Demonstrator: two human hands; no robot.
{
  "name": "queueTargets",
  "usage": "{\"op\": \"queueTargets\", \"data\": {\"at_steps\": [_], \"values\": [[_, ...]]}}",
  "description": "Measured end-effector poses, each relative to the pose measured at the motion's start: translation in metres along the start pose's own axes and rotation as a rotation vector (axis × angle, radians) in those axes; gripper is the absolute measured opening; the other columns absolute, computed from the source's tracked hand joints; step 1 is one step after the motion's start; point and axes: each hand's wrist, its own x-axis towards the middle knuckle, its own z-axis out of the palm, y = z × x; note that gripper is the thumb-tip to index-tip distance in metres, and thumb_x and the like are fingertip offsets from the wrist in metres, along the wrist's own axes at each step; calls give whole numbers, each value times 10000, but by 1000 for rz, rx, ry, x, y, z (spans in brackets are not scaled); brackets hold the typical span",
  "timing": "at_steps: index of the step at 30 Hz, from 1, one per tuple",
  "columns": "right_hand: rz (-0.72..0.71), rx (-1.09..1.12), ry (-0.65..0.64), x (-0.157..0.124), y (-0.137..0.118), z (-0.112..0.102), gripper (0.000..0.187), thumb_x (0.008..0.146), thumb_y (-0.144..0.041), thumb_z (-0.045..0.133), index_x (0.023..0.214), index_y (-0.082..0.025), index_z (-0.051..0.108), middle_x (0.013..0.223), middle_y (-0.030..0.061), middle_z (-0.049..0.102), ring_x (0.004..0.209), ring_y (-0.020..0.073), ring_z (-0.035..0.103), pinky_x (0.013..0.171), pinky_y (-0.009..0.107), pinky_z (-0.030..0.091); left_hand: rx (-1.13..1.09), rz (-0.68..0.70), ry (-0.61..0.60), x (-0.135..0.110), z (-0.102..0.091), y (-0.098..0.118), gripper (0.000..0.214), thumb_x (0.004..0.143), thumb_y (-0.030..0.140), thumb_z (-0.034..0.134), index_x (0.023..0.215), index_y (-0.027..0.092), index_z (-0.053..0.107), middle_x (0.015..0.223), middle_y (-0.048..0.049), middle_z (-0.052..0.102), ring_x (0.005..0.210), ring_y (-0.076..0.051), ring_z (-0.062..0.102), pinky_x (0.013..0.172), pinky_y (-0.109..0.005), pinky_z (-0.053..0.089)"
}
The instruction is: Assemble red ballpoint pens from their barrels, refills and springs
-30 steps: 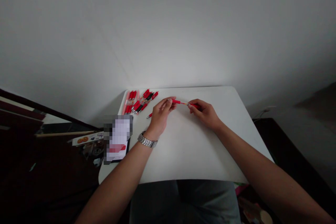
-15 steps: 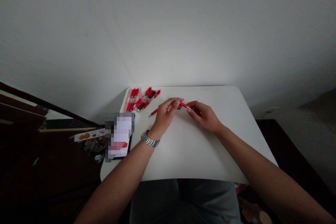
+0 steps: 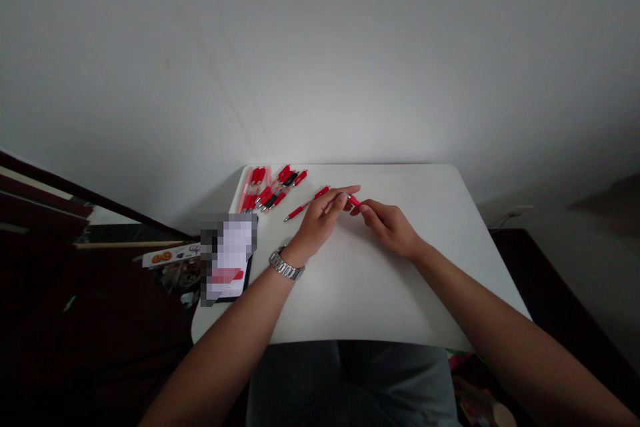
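Between my two hands is a red pen [image 3: 354, 201], of which only a short red stretch with a silvery end shows. My left hand [image 3: 320, 219] has its thumb at the silvery end, with one finger stretched out past it. The thumb and fingers of my right hand [image 3: 389, 225] are closed on the other end. Behind my left hand another red pen [image 3: 296, 212] lies slanted on the white table, partly covered by the hand. Several red and black pens [image 3: 280, 188] lie bunched at the table's back left.
A phone or tablet with a blurred-out screen [image 3: 233, 260] lies at the left edge of the white table [image 3: 360, 293]. The wall [image 3: 350, 80] rises right behind the table. On the floor at left are assorted items [image 3: 173, 273].
My right hand's fingers have closed up to the red part, hiding the silvery stretch seen before. A left finger has straightened, and more of the loose pen behind that hand shows.
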Motion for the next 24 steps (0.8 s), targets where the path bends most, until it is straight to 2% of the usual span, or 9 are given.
{"op": "queueTargets", "data": {"at_steps": [11,24], "values": [[13,-53,-12,0,3,1,490,1075,-538,331,1059,-198,683,824,35,699,665,151,619,624,270,421,12,-18,23,-1,3,-3,388,1012,506,541,1178,226,753,1149,-90,747,972,-194,673,932,-343,518],[-29,-315,37,2,9,6,381,1075,-484,365,1000,-218,627,747,31,668,594,166,564,603,278,353,45,-46,75,0,1,-6,416,992,542,558,1118,212,776,1104,-85,764,956,-207,658,917,-343,520]]}}
